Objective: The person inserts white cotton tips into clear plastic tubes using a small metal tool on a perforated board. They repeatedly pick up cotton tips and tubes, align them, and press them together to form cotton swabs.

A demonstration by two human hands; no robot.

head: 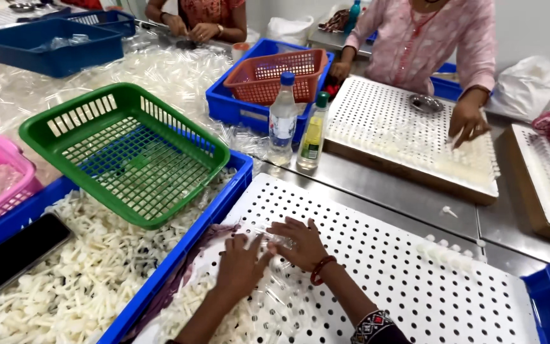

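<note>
At lower centre, clear plastic tubes [268, 299] are gathered under the left hand [240, 271] and right hand [297, 242], fingers spread flat, nothing gripped. The white perforated board [377, 267] is mostly unfilled; few white pieces [444, 251] stand at right.

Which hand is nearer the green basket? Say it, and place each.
Left. The left hand lies on the white perforated board, just below the green basket and the blue crate's rim. The right hand rests beside it, farther to the right.
</note>
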